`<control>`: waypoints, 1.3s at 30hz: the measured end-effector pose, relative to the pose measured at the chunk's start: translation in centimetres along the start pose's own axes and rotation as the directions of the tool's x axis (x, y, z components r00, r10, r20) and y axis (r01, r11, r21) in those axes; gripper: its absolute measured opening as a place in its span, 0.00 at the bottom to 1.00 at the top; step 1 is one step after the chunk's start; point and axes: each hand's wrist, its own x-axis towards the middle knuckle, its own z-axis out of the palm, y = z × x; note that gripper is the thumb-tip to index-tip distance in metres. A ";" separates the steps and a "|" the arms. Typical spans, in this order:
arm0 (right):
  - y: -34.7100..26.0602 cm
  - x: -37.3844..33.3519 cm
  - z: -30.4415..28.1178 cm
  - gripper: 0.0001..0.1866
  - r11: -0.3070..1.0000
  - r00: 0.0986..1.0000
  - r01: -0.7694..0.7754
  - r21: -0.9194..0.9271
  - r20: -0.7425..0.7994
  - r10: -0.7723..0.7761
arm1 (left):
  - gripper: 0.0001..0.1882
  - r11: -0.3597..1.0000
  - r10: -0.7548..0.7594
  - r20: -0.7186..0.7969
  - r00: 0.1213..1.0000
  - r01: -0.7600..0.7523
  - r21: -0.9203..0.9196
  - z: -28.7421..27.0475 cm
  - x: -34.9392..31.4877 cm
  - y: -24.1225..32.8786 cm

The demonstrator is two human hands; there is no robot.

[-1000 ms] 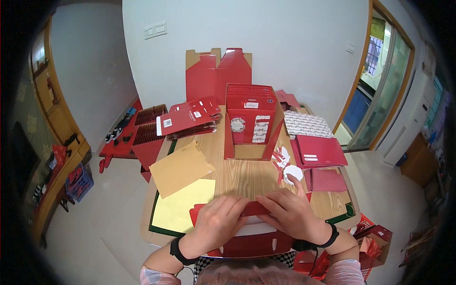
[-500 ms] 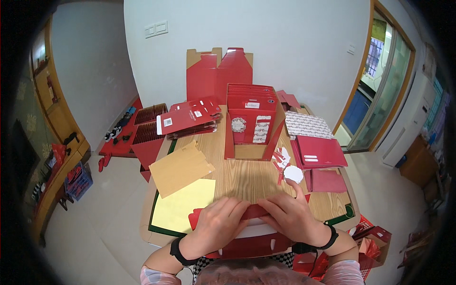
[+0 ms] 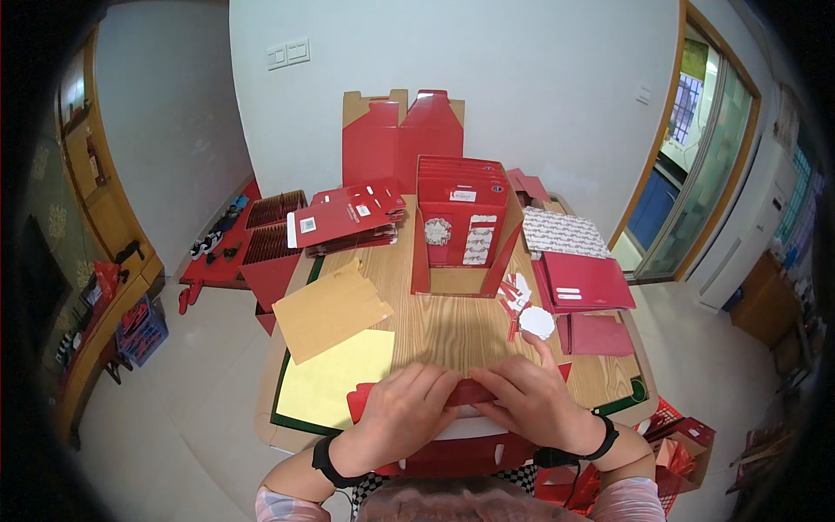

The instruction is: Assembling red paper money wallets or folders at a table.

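Observation:
At the table's near edge, both hands grip the folded edge of a red cardboard piece. My left hand pinches it from the left, fingertips pressed together. From the right, my right hand closes on the same edge, its index finger stretched toward a white scalloped card. Red flaps stick out past both hands, and a red panel with white slots hangs below them, near my body. My palms and fingers hide much of the piece.
Beyond stands an open red box filled with upright red cards. Yellow paper and a brown cardboard sheet lie left, below a red folder stack. Red folders and a patterned white sheet are stacked right.
Hardly anything differs. Both hands keep their grip on the red cardboard piece, with only slight shifts of the fingers and of the view.

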 end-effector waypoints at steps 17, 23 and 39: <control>0.2 -0.2 0.2 0.20 1.000 0.999 0.012 -0.027 -0.046 -0.013 | 0.23 1.000 -0.007 -0.020 1.000 0.006 -0.008 -0.8 -0.1 -0.2; -0.1 0.3 0.5 0.21 1.000 1.000 0.007 0.014 -0.009 -0.007 | 0.23 0.999 0.016 -0.015 1.000 -0.015 0.045 -0.7 -0.3 -0.1; -0.2 0.4 0.4 0.18 0.994 0.992 0.109 0.005 -0.064 -0.109 | 0.21 0.999 0.028 0.017 0.999 -0.028 0.046 -0.8 -0.4 0.1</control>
